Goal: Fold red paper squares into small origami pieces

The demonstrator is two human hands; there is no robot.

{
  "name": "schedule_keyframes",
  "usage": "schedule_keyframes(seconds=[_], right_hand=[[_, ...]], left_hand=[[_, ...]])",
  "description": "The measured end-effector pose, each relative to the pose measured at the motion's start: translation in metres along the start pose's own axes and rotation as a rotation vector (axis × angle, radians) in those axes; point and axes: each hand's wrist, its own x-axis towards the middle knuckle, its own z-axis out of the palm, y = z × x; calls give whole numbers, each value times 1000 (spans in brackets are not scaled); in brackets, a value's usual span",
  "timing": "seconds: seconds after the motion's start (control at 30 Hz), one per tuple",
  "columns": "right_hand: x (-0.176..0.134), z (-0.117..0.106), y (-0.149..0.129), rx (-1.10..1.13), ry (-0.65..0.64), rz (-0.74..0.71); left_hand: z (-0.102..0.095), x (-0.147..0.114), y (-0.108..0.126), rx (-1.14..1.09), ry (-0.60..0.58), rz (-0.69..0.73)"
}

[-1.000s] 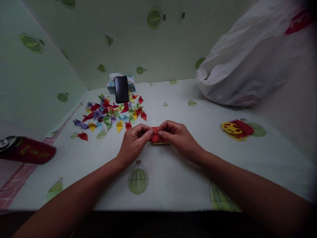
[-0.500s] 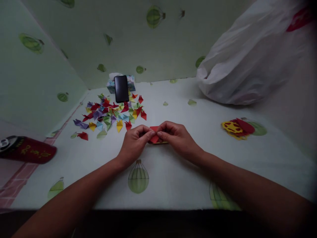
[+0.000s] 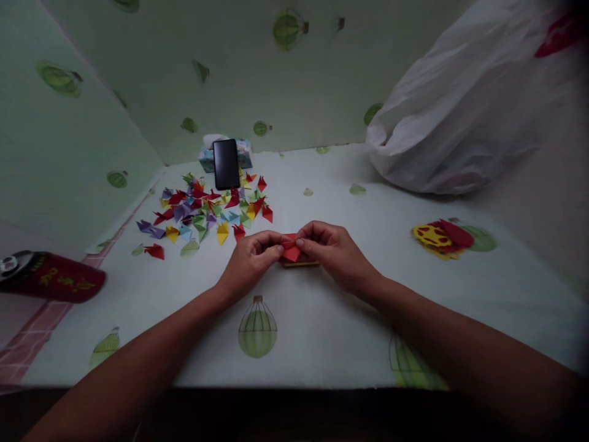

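Between my two hands is a small piece of folded red paper (image 3: 291, 250), pinched at both sides. My left hand (image 3: 254, 259) grips its left edge between thumb and fingers. On the opposite edge, the thumb and fingers of my right hand (image 3: 332, 253) are closed. Beneath the paper lies a thin stack of square paper (image 3: 301, 264) with a yellowish edge, partly covered by the hands. Many small folded paper cranes (image 3: 197, 209) in red, yellow, green, purple and blue are spread over the table beyond my left hand.
A black phone (image 3: 226, 164) leans on a tissue box (image 3: 243, 153) behind the cranes. At far left is a red can (image 3: 69, 279). Red and yellow cut-out shapes (image 3: 439, 238) lie to the right. A large white plastic bag (image 3: 451, 116) fills the back right.
The red paper has changed shape between my fingers, its lower flap now showing as a point. My right hand has shifted slightly right and up, and the stack underneath shows more.
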Motion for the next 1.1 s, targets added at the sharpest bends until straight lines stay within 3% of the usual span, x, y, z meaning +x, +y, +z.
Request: schedule_keyframes(seconds=[0.27,0.5,0.73,0.93,1.1], right_hand=[[0,0,1,25,-10,39],[-1,1,3,172,-105,77],[-2,2,4,166,-108,69],[-1,2,5,169,-137,62],[-1,2,5,128,-139,39]], left_hand=[[0,2,-4,55,41,31],[1,1,-3,69,43,63],[4,-2,2,82,83,49],[5,-4,4,7,27,-7],[7,-6,5,57,44,29]])
